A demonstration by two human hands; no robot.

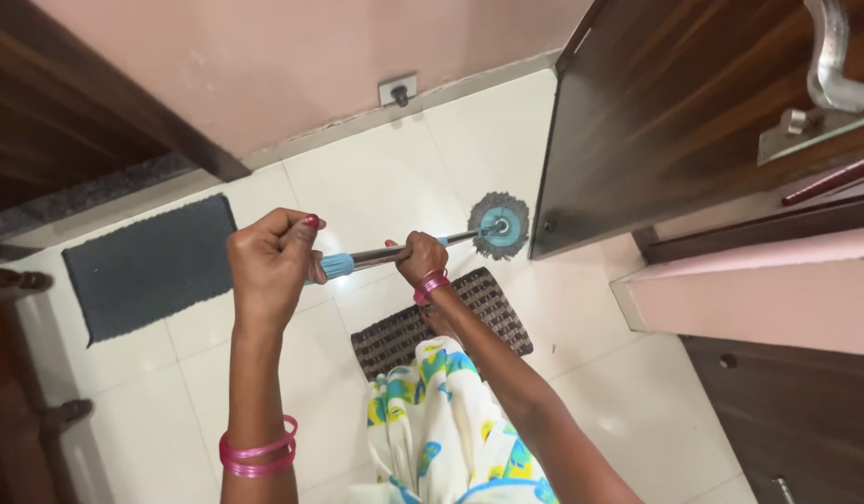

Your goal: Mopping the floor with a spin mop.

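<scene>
L to R: grey floor mat (147, 264) is lying by the wall. Left hand (271, 264) is closing around the blue handle end (336, 266) of the spin mop. Right hand (421, 259) is gripping the steel shaft (376, 254) tight. Mop head (499, 224) is resting on white tile beside the dark door (665, 112). Step in hand appears to be mopping w/ both hands; next stroke needs firm grip, head kept flat.

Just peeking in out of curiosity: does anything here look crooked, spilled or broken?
Nothing looks spilled or broken. Only the brown woven mat lies askew to the floor tiles, unlike the grey mat. The left hand and right hand grip the mop handle.
</scene>
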